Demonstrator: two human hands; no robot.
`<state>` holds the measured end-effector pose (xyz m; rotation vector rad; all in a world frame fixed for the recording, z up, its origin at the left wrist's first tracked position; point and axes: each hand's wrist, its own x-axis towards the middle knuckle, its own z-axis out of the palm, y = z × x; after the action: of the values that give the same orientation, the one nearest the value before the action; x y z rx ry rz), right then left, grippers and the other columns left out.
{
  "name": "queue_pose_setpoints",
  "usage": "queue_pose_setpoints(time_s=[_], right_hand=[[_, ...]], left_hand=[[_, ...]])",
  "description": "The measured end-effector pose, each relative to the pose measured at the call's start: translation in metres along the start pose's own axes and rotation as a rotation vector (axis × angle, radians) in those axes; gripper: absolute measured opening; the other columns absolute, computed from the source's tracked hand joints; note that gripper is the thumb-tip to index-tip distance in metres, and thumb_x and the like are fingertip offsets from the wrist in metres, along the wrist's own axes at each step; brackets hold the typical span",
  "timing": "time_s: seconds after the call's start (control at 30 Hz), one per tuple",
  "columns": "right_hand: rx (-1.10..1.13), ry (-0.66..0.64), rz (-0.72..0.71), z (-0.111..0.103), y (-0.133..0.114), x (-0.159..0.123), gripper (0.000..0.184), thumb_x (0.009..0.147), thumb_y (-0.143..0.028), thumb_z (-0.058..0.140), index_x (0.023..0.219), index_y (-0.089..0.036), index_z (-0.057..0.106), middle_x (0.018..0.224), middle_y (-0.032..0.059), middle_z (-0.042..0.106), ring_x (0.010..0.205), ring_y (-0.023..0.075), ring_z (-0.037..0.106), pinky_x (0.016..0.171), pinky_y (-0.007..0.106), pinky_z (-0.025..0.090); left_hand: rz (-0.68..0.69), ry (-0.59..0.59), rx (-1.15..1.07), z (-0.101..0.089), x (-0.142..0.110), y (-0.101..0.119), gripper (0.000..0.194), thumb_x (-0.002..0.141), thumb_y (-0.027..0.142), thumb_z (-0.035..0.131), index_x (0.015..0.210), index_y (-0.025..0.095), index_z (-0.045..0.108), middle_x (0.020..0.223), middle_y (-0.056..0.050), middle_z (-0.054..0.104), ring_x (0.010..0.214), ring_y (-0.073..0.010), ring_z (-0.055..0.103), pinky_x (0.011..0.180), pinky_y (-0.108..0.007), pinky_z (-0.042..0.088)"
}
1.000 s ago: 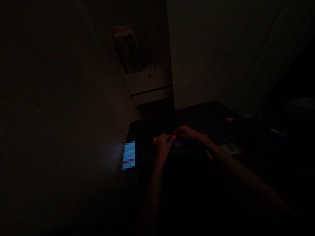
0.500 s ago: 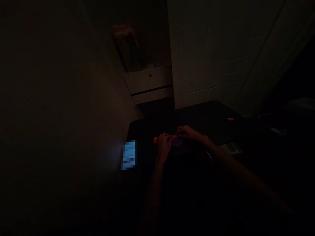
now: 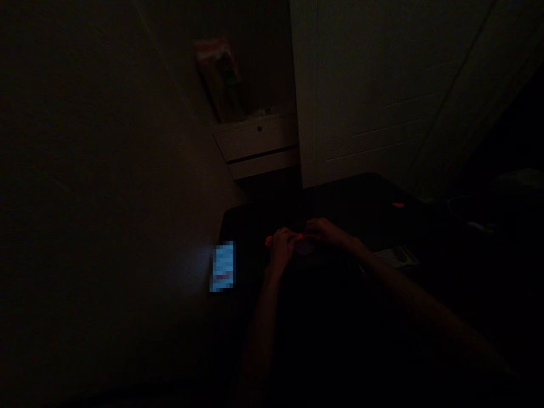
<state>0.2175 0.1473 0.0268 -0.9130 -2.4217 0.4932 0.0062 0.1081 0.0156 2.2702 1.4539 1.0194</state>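
In very dim light, my left hand (image 3: 281,245) and my right hand (image 3: 324,230) face each other over a black table (image 3: 348,190). A small glowing orange-red piece (image 3: 300,236) shows between their fingertips, with the fingers of both hands closed on it. What it is made of, I cannot tell. Just beneath it lies a dull purple round thing (image 3: 303,247). Another orange-red lump (image 3: 268,241) sits against the outer side of my left hand, partly hidden by it.
A lit, blurred-out screen (image 3: 222,266) stands at the table's left edge by the wall. Further right are a flat orange-red piece (image 3: 398,205), a pale printed sheet (image 3: 397,256) and a faint cable (image 3: 451,207). Behind the table are a white drawer unit (image 3: 259,139) and a panelled door (image 3: 361,102).
The picture is darker now. Both hands keep nearly the same place, and the left wrist and forearm have shifted slightly left.
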Motion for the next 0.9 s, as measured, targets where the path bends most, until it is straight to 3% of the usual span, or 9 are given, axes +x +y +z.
queue_pose_setpoints(time_s=[0.3, 0.57, 0.9], right_hand=[[-0.009, 0.056, -0.026, 0.008, 0.007, -0.003, 0.024, 0.098, -0.028, 0.057, 0.099, -0.018, 0.079, 0.094, 0.0084, 0.071, 0.086, 0.0190, 0.065, 0.078, 0.028, 0.046], [0.047, 0.068, -0.021, 0.007, 0.005, -0.013, 0.026, 0.099, -0.029, 0.056, 0.107, -0.020, 0.078, 0.098, 0.0085, 0.068, 0.087, 0.0190, 0.065, 0.079, 0.029, 0.048], [0.029, 0.085, 0.006, 0.011, 0.006, -0.011, 0.025, 0.097, -0.030, 0.058, 0.103, -0.018, 0.079, 0.095, 0.0083, 0.067, 0.086, 0.0193, 0.064, 0.078, 0.029, 0.048]], left_hand=[[0.019, 0.019, -0.020, 0.002, 0.001, -0.002, 0.014, 0.092, 0.022, 0.066, 0.086, 0.022, 0.078, 0.090, -0.003, 0.073, 0.090, -0.0178, 0.065, 0.086, -0.032, 0.048], [-0.119, 0.010, -0.175, 0.002, 0.000, -0.001, 0.007, 0.087, 0.022, 0.073, 0.087, 0.025, 0.079, 0.091, -0.001, 0.073, 0.087, -0.0146, 0.067, 0.082, -0.028, 0.051], [-0.090, 0.044, -0.105, 0.004, 0.000, 0.003, 0.007, 0.087, 0.021, 0.071, 0.084, 0.020, 0.078, 0.086, -0.003, 0.071, 0.084, -0.0161, 0.066, 0.080, -0.030, 0.050]])
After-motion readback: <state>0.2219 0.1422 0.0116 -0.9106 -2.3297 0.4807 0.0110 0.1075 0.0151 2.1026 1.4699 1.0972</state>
